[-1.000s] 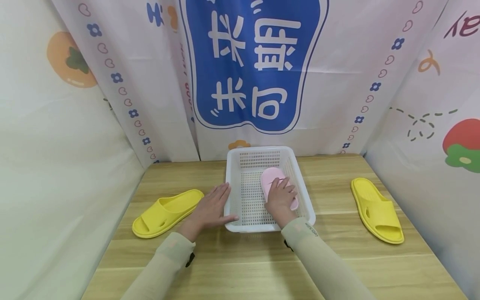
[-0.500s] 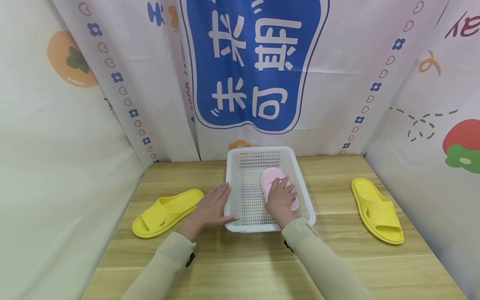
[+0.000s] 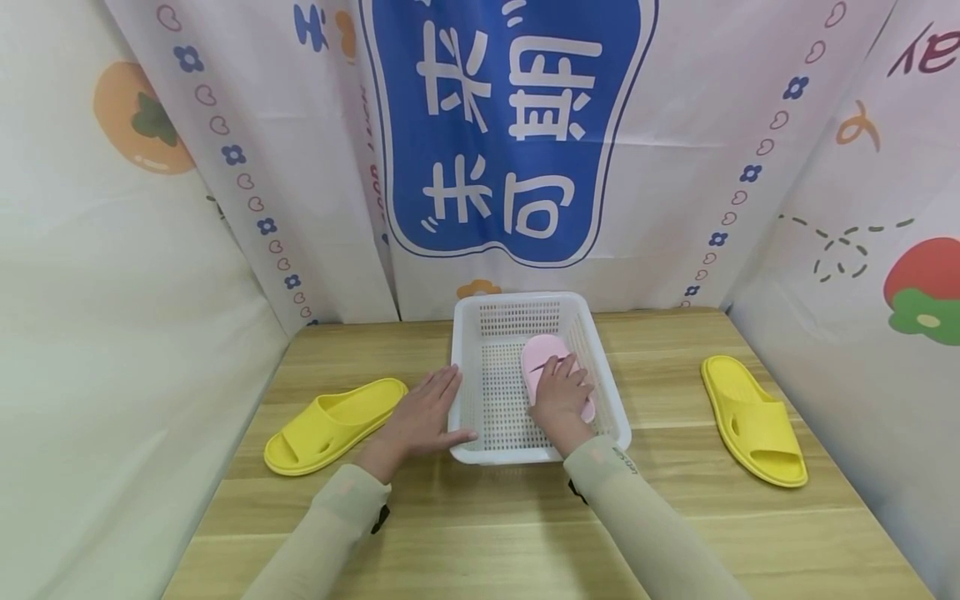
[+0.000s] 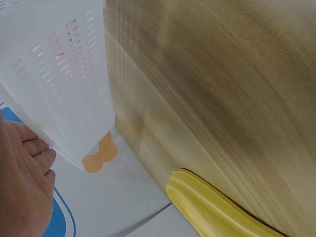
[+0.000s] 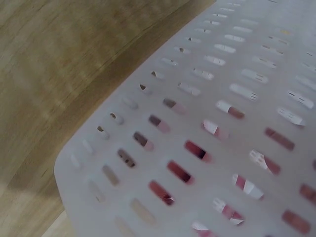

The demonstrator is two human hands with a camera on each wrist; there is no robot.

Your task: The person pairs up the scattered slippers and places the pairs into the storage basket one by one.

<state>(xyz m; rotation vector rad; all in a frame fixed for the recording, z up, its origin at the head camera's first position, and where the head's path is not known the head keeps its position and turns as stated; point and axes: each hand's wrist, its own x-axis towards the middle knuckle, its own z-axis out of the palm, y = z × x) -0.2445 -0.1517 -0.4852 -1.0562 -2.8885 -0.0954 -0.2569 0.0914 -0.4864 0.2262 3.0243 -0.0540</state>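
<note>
A white plastic basket point(image 3: 510, 457) with slotted walls stands on the wooden table. Inside it, along the right side, lies a pink slipper point(image 3: 542, 350). My right hand point(image 3: 561, 402) grips the slipper from above with bent fingers, covering its front part. At the basket's left rim rests my left hand point(image 3: 422, 417), fingers straight and thumb stretched over the near corner. In the left wrist view the left hand point(image 4: 25, 180) lies along the basket wall point(image 4: 61, 84). The right wrist view shows only the basket's slotted wall point(image 5: 143, 118), with pink showing through; the right hand is hidden there.
One yellow slipper point(image 3: 330, 429) lies left of the basket, close to my left forearm. Another yellow slipper point(image 3: 753, 425) lies near the right edge of the table point(image 3: 480, 533). A printed cloth point(image 3: 495, 167) hangs behind the table, just past the basket.
The pink slipper and my right hand have shifted very slightly. My left hand and the basket have stayed in place.
</note>
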